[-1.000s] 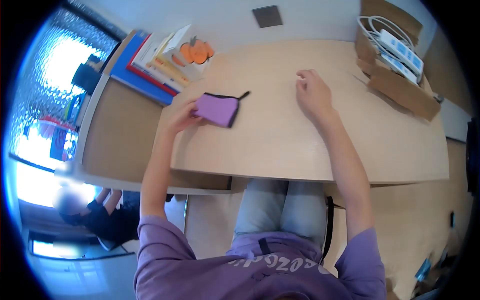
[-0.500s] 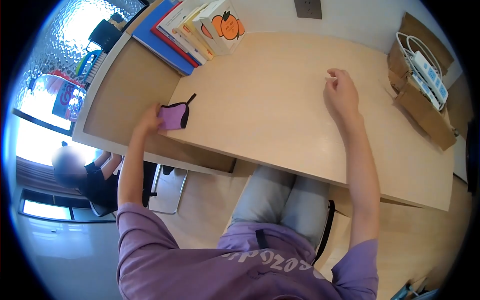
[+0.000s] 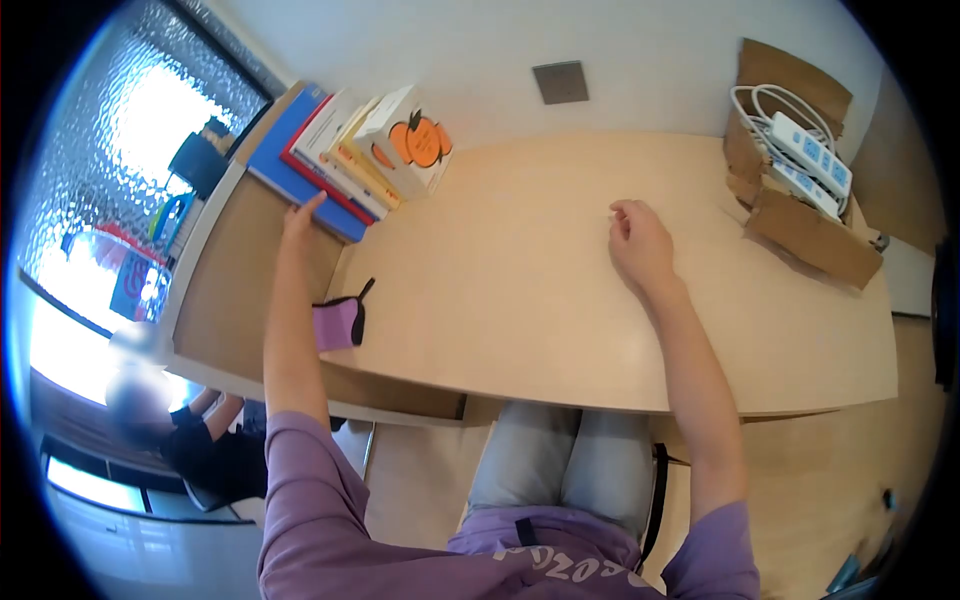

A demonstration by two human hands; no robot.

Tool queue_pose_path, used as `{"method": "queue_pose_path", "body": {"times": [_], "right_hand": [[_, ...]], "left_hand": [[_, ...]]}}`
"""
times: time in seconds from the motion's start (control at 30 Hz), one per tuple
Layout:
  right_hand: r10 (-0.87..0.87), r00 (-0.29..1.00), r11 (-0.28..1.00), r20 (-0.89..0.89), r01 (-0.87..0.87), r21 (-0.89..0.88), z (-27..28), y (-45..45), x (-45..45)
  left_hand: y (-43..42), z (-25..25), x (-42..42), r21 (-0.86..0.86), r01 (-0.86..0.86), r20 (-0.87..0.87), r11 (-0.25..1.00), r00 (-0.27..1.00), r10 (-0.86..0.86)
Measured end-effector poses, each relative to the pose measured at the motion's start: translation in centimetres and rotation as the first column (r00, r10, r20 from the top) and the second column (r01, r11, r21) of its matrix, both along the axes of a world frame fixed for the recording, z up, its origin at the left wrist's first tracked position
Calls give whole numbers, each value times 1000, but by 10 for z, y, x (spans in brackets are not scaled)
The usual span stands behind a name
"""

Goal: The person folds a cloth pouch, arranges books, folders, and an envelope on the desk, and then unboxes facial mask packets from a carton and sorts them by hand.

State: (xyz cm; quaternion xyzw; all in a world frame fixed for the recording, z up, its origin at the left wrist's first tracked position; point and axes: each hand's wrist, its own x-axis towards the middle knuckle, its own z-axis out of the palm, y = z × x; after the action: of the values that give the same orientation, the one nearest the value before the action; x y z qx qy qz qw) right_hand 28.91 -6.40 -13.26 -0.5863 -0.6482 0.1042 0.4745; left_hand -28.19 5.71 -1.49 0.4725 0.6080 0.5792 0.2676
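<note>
My left hand [image 3: 301, 219] reaches to the near side of a blue book or binder [image 3: 309, 165], the front one in a row of books. One finger is stretched against its cover; the other fingers are partly hidden, and the hand is not wrapped round it. Below that, a small purple pouch [image 3: 335, 326] with black trim and a short black strap lies at the desk's left front, partly behind my left forearm. My right hand [image 3: 643, 243] rests on the desk [image 3: 500, 270], its fingers loosely curled with nothing visible in them.
A white box with orange fruit pictures [image 3: 412, 137] stands at the row's right end. On the desk's right, a torn cardboard box [image 3: 810, 245] holds a white power strip [image 3: 812, 155] and cable. A person in dark clothes [image 3: 215, 455] sits at the far left. A panel walls the desk's left side.
My left hand has left the purple pouch and moved up to the blue book or binder. The view has tilted upward; my right hand stays over the desk, loosely curled.
</note>
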Motion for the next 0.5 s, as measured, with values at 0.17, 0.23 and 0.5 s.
{"method": "queue_pose_path", "body": {"times": [0.17, 0.23, 0.5], "right_hand": [[-41, 999, 999, 2, 41, -3, 0, 5, -4], [-39, 999, 998, -9, 39, -43, 5, 3, -5], [-48, 997, 998, 64, 51, -48, 8, 1, -8]], "left_hand": [[-2, -24, 51, 18, -134, -159, 991, 978, 135], [14, -29, 29, 23, -223, -390, 975, 896, 214], [15, -21, 90, 75, -135, -835, 988, 533, 136]]}}
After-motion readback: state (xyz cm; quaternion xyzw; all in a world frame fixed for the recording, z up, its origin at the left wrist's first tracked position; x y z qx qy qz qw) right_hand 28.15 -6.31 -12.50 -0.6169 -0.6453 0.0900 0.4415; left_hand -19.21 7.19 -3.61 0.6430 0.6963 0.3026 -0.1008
